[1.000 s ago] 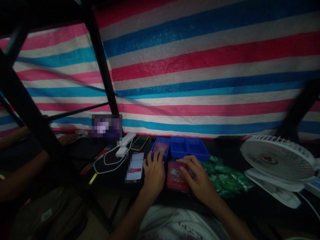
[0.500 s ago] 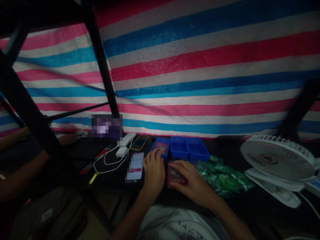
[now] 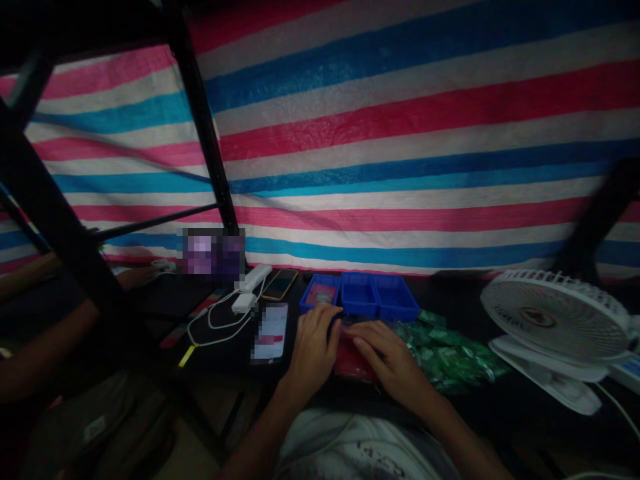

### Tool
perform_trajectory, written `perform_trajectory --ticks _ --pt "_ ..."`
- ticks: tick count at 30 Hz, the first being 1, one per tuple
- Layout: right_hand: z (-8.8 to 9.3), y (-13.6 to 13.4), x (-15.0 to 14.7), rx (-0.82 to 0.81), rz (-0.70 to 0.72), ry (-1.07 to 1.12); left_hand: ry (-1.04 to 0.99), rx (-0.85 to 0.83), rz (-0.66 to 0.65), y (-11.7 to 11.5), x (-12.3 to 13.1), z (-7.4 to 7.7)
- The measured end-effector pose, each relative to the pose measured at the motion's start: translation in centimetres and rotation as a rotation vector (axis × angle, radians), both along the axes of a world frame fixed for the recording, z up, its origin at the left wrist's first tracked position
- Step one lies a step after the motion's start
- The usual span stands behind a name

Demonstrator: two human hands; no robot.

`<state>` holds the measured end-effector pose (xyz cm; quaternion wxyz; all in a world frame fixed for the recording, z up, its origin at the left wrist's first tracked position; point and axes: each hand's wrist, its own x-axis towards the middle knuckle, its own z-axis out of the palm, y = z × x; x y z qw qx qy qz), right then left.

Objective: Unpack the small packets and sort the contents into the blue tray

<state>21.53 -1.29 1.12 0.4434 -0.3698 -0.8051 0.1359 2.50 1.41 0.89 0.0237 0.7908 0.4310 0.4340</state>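
Note:
A flat red plastic packet [image 3: 354, 363] lies on the dark table in front of me, between my hands. My left hand [image 3: 315, 343] is at its upper left edge, fingers bent and thumb against the packet. From the other side, my right hand [image 3: 387, 350] has its fingers curled over the top edge, with the thumb on the red face. Both sets of fingertips are partly hidden. Just beyond my left hand is a blue bin [image 3: 304, 300] holding a pinkish-red packet [image 3: 320, 294] and some small pale pieces.
Two joined blue bins [image 3: 376, 300] stand at the back. Green plastic packets [image 3: 450, 357] are heaped on the right, beside a white clip fan [image 3: 555, 320]. A lit phone [image 3: 271, 333], a dark phone [image 3: 280, 285] and white cables [image 3: 220, 327] lie left. Another person's arm [image 3: 60, 350] shows far left.
My left hand has drawn back from the blue bin to the red packet's upper edge. The right hand's fingers have shifted along the packet, and more of its red lower part shows.

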Motion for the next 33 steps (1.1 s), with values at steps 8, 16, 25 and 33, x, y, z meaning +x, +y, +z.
perform_trajectory --ticks 8,16,25,33 --pt "-0.2 0.4 0.4 0.124 -0.088 -0.017 0.027 -0.008 -0.180 -0.6 0.0 0.5" --pt "-0.3 0.4 0.4 0.171 -0.038 -0.026 0.017 -0.025 -0.231 -0.9 -0.2 0.9" --pt "-0.3 0.2 0.4 0.160 -0.048 -0.004 0.018 -0.051 -0.209 -0.7 -0.2 0.7" --pt "-0.9 0.3 0.4 0.119 -0.130 0.000 0.016 -0.007 -0.164 -0.2 -0.4 0.1"
